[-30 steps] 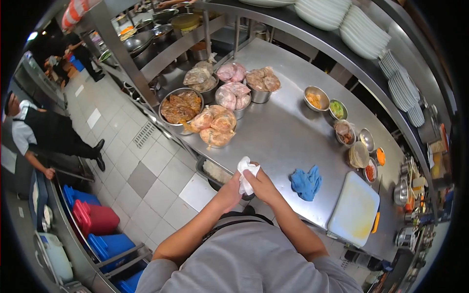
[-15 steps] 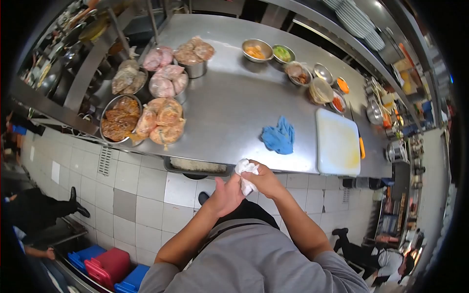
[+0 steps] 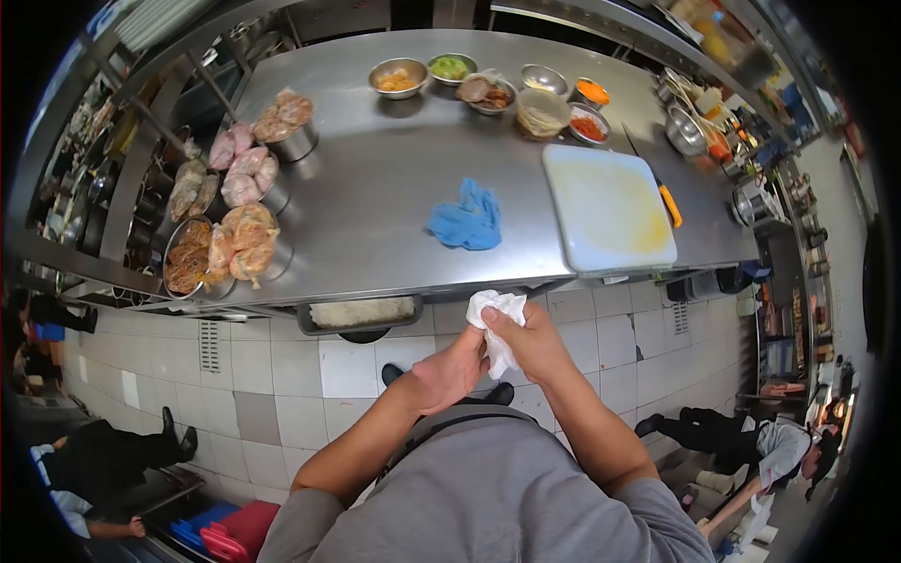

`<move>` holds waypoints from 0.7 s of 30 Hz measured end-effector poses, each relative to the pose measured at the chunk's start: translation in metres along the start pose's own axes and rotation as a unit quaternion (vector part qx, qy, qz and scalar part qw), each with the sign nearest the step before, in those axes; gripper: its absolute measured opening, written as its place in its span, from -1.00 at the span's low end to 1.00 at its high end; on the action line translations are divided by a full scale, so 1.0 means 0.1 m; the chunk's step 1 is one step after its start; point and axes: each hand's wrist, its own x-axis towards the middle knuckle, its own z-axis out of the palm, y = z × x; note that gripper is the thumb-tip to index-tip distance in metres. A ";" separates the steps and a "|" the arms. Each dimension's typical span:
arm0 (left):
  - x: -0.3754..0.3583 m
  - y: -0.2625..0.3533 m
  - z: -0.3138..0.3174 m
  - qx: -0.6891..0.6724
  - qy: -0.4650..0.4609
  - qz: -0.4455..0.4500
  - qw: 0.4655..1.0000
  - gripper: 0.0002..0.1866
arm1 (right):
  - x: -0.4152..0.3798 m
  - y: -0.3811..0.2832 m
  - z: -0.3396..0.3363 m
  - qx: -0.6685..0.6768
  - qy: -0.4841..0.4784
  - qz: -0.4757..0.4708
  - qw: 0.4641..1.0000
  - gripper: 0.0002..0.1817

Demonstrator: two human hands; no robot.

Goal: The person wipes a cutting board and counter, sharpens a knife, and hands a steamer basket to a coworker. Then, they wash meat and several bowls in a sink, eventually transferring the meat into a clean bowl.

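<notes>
A crumpled white paper tissue [image 3: 507,308] is gripped in my right hand [image 3: 533,345], its thumb pressed on top. The tissue covers the tip of a digit of my left hand [image 3: 449,377], whose palm is turned up and spread beside it. Part of the left fingers is hidden behind the tissue and the right hand. Both hands are in front of my body, just short of the steel table's [image 3: 375,225] edge. Beyond them on the table lies a crumpled blue cloth-like piece [image 3: 467,218], with a white cutting board [image 3: 608,208] to its right.
A knife with an orange handle [image 3: 669,205] lies beside the board. Bowls of cut food [image 3: 396,79] line the far side. Bagged meat [image 3: 251,239] and pots stand at left. Under the edge is a tray of white grains [image 3: 361,312]. Co-workers are at left [image 3: 103,460] and right [image 3: 751,446].
My view has turned right, so the table's things appear shifted left. The tissue has spread out more and hangs lower between my hands. The co-worker at right now reaches down with an arm.
</notes>
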 end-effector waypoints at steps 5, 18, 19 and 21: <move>0.56 -0.58 0.71 0.038 -0.028 -0.028 0.998 0.75 | -0.61 -0.14 -0.94 0.035 0.021 -0.030 0.999 -0.68; 2.21 -2.09 2.04 -0.066 -0.161 -0.174 0.969 0.71 | -2.01 -0.28 -3.33 0.059 0.149 -0.077 0.984 -0.68; 2.32 -2.20 2.08 -0.099 -0.160 -0.193 0.963 0.75 | -2.06 -0.27 -3.47 0.055 0.152 -0.071 0.984 -0.69; 2.55 -2.38 2.16 -0.113 -0.157 -0.217 0.957 0.74 | -2.10 -0.21 -3.74 0.066 0.177 -0.068 0.980 -0.69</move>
